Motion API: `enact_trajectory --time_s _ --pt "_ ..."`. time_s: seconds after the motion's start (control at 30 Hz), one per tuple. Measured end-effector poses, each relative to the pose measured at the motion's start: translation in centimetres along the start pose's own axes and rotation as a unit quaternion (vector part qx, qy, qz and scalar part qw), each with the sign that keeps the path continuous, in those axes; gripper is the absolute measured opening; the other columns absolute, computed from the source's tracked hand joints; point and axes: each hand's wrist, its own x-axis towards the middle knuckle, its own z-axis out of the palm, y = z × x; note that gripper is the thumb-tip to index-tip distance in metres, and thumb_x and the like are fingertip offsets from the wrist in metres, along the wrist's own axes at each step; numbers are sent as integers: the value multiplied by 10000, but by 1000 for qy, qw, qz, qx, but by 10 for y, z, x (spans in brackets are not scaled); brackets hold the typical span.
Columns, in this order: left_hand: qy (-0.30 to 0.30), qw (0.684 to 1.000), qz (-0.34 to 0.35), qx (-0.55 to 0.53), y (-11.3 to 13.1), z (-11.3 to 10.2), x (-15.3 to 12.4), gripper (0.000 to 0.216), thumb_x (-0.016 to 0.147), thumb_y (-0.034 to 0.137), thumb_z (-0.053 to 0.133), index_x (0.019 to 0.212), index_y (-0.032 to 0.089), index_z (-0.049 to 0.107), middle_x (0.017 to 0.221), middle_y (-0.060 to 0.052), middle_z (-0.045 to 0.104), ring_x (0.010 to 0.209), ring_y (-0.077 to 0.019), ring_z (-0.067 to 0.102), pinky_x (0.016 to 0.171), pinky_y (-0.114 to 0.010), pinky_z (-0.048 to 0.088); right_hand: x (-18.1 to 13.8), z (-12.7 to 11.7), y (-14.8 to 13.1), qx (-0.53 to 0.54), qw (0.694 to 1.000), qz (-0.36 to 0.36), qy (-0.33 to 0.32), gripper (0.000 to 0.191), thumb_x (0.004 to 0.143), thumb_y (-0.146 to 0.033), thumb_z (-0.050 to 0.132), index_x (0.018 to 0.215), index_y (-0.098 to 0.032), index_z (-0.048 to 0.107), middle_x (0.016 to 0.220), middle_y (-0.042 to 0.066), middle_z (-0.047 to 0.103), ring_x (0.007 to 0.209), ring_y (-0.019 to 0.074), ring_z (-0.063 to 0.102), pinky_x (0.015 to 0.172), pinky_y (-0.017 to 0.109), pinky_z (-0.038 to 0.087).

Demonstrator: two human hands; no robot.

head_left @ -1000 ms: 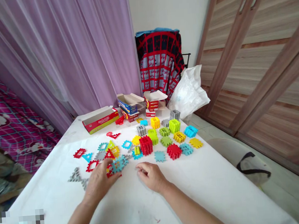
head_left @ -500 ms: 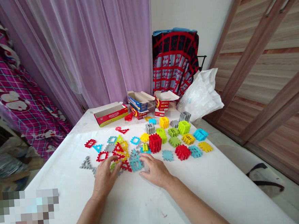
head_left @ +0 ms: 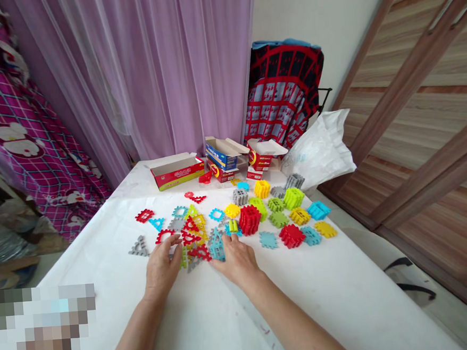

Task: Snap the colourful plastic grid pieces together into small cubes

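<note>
My left hand is over the left side of a loose pile of plastic interlocking building pieces, fingers curved and thumb apart, beside a red square frame piece and a lime green piece. My right hand reaches across a light blue window-shaped piece, its thumb by the lower edge and its fingers at the right side. Contact looks likely, but a firm grip cannot be made out. Between the hands lie red triangular pieces, a red piece and yellow pieces.
Sorted stacks stand to the right, among them a red stack, a lime stack and a yellow stack. Open boxes line the white table's back. A white bag leans at the back right.
My right hand has moved left and over the light blue window piece. My left hand has shifted slightly within the pile. The camera view has turned a little to the left.
</note>
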Motion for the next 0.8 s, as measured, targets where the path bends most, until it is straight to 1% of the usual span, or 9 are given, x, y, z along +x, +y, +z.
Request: enact_trajectory --time_s 0.17,0.27,0.4,0.47,0.53,0.6,0.73,0.8 --pt "-5 1000 -15 -9 -3 1 0 302 848 396 474 1068 255 625 957 -24 760 903 -208 691 784 -322 530 -4 -3 5 -3 1000 6 0 485 763 -490 627 1138 -196 535 1085 114 611 948 265 646 777 361 497" --pt "-10 1000 -17 -19 -4 2 0 316 848 408 470 1075 252 624 958 -29 759 897 -209 694 743 -317 533 -8 -5 13 -2 1000 2 1 460 775 -422 610 1162 -185 532 1101 119 609 964 261 638 792 351 494" --pt "-17 999 -32 -24 -5 3 -1 330 846 423 472 1089 256 619 979 -30 757 885 -205 697 715 -309 529 -12 -4 32 6 999 -44 12 431 774 -271 584 1193 -181 541 1147 110 616 1036 251 612 861 333 473" --pt "-21 999 -37 -21 -7 4 -1 336 847 429 470 1097 256 615 990 -31 756 896 -206 697 719 -308 525 -13 -5 42 19 996 -81 16 489 767 -196 565 1254 -196 518 1204 93 613 1089 237 589 915 327 449" --pt "-25 999 -39 -18 -8 4 0 343 850 437 465 1101 254 610 1002 -35 754 912 -209 696 716 -307 524 -13 -6 50 31 994 -106 18 551 756 -164 562 1301 -211 492 1255 77 600 1130 227 567 952 323 427" --pt "-28 999 -41 -18 -8 4 0 344 850 440 463 1097 250 608 1011 -41 752 923 -211 696 727 -310 526 -14 -8 52 36 994 -100 22 542 758 -213 594 1292 -220 502 1253 73 598 1135 230 561 947 323 427" --pt "-29 998 -44 -18 -9 4 1 340 848 438 468 1095 251 606 1012 -38 751 940 -211 697 776 -320 531 -12 -11 46 16 997 -70 16 518 766 -392 654 1236 -205 541 1170 92 611 1095 244 575 899 332 451" --pt "-29 998 -44 -17 -8 3 1 340 851 438 462 1096 251 607 1005 -36 752 942 -210 698 790 -323 532 -9 -13 43 -6 998 -68 2 465 780 -422 649 1184 -205 579 1135 89 618 1074 239 586 876 324 460"
